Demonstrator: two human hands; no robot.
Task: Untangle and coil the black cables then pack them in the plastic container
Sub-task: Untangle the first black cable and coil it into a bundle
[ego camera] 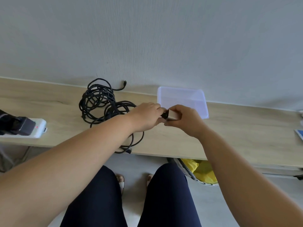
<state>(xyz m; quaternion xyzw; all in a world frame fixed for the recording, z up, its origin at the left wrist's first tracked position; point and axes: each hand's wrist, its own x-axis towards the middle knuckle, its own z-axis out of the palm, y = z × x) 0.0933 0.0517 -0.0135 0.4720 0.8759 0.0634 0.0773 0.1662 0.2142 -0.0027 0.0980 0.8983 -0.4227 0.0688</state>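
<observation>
Our left hand pinches the black plug and our right hand grips the white block before the container, while the cables, which we judge light and floppy, lie tangled on the desk, best held near stiff plugs.

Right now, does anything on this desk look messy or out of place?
Yes. The black cables lie in a tangled heap on the light wooden table, with one end reaching its front edge. The clear plastic container by the wall looks empty.
</observation>
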